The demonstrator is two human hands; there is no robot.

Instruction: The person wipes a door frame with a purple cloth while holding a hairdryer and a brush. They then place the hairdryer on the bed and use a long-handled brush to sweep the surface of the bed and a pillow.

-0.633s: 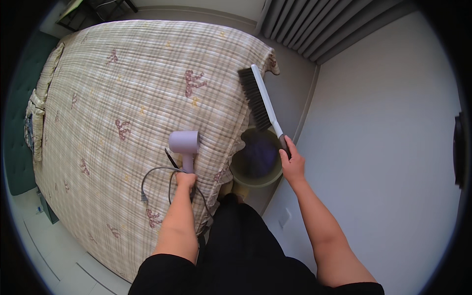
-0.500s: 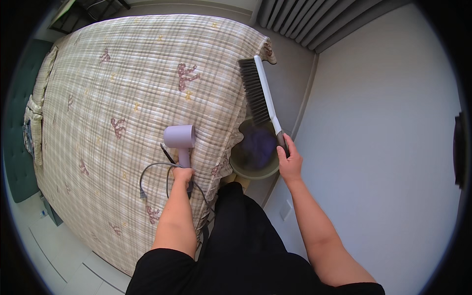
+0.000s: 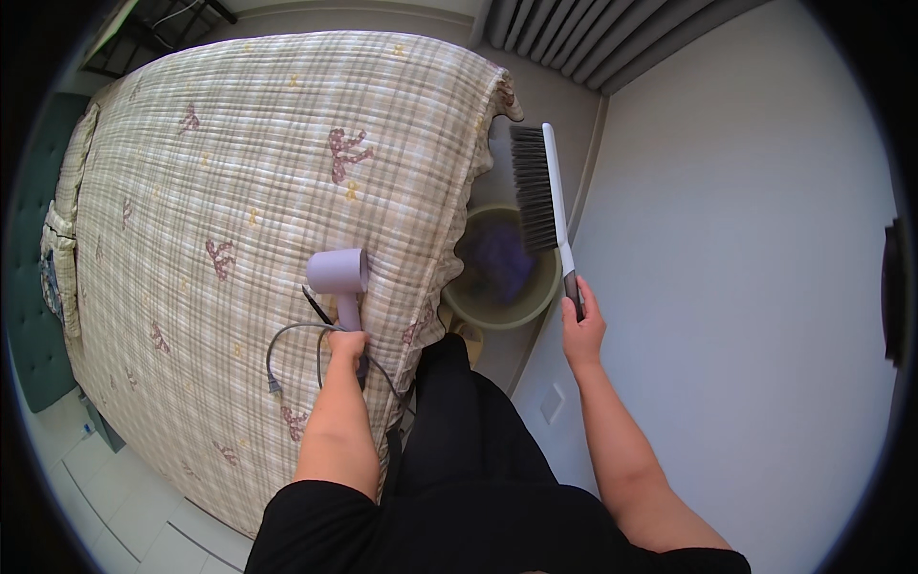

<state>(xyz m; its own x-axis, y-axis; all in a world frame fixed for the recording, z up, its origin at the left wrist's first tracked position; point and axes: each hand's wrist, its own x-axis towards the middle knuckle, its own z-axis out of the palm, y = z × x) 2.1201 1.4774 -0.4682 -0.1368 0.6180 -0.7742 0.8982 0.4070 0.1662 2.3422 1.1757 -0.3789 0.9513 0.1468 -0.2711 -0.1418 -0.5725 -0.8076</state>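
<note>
My left hand [image 3: 347,345] is closed around the handle of a lilac hair dryer [image 3: 337,272], held over the right side of the bed. Its grey cord [image 3: 272,349] loops beside my wrist, with the plug dangling to the left. A thin black stick-like piece [image 3: 316,305] juts out by the handle; what it belongs to is hidden. In my right hand [image 3: 583,330] is a long bed brush [image 3: 557,182] with a white back, dark handle and dark bristles facing left. The brush hangs above the floor by the wall, its lower bristles overlapping the rim of a basin.
The olive-green basin [image 3: 507,319] on the floor between bed and wall has something purplish inside. A plaid quilt [image 3: 258,163] covers the bed, which has a green headboard [image 3: 43,316]. Grey curtains [image 3: 574,38] hang at the far end. A white wall [image 3: 727,249] closes off the right.
The brush in my right hand has swung right, away from the bed's edge toward the wall, uncovering more of the basin. My left hand keeps the hair dryer, shifted slightly left in view.
</note>
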